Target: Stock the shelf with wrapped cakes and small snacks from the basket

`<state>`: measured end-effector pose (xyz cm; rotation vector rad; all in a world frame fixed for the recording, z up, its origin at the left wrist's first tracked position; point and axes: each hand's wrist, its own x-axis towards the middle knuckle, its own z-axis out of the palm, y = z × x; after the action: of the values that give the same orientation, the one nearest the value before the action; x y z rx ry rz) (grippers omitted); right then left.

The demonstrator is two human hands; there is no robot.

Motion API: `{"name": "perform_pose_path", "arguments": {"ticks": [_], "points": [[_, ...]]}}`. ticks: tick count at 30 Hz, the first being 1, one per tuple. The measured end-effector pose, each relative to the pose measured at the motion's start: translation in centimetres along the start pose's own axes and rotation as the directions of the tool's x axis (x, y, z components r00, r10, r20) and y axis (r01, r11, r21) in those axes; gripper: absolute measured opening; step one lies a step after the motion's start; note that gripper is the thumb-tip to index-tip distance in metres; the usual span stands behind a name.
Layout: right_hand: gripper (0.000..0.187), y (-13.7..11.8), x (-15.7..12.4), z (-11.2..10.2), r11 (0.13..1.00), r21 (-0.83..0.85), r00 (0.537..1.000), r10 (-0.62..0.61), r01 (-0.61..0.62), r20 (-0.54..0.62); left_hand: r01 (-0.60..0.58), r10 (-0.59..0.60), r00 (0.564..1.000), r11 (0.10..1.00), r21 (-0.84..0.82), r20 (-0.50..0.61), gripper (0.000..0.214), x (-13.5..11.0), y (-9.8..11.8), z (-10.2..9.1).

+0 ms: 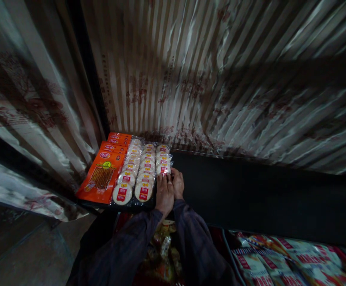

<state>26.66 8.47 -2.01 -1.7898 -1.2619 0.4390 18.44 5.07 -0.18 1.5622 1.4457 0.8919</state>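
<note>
Three rows of clear-wrapped round white rice crackers with red and yellow labels lie overlapped on a black shelf (250,194). At the near end of the third row, both hands are on a rice cracker packet (163,169). My left hand (164,194) has its fingers together over the packet's near edge. My right hand (177,183) is beside it, fingers bent at the packet's right corner. Their undersides are hidden. To the left are the middle row of rice crackers (144,190), the left row of rice crackers (122,193) and overlapping orange snack bags (101,174).
A striped, wrinkled sheet (208,79) covers the back and left side behind a dark upright post (89,63). Below the shelf's front edge stand a bin of red and white snack bags (292,258) and some gold-wrapped packets (164,246). Tiled floor (41,250) shows at lower left.
</note>
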Motion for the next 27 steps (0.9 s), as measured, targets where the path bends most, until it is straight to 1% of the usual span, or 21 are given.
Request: {"name": "perform_pose_path", "arguments": {"ticks": [5,10,13,16,19,23,27], "points": [[0.038,-0.3,0.1,0.1,0.999,0.000,0.999,0.033,-0.033,-0.025,0.023,-0.023,0.999,1.000,-0.003,0.023,0.055,-0.1,0.7,-0.6],[0.041,-0.9,0.1,-0.2,0.997,-0.053,0.999,0.050,-0.049,0.019,0.031,-0.031,1.000,1.000,0.006,-0.004,0.055,0.0,1.0,-0.6],[0.042,-1.0,0.0,-0.4,0.997,-0.049,0.997,0.067,-0.065,0.027,0.042,-0.042,0.999,0.999,0.012,0.007,0.056,-0.1,1.1,-0.6],[0.040,-0.6,-0.3,-0.4,0.998,0.003,0.998,0.068,-0.068,0.002,0.012,-0.013,0.999,1.000,0.016,0.034,0.055,-0.4,1.0,-0.9],[0.039,0.1,-0.7,-0.2,0.997,0.048,0.998,0.063,-0.062,-0.023,-0.010,0.009,0.999,0.999,0.036,0.035,0.053,-0.6,0.8,-1.0],[0.037,1.0,-0.9,0.2,0.998,0.066,0.999,0.006,-0.004,-0.038,-0.020,0.017,0.999,0.997,0.071,0.031,0.052,-0.7,0.4,-0.8],[0.037,1.5,-0.6,0.5,0.997,0.079,1.000,0.001,0.001,-0.031,-0.016,0.013,1.000,0.996,0.088,0.025,0.049,-0.6,0.5,-0.9]]}}
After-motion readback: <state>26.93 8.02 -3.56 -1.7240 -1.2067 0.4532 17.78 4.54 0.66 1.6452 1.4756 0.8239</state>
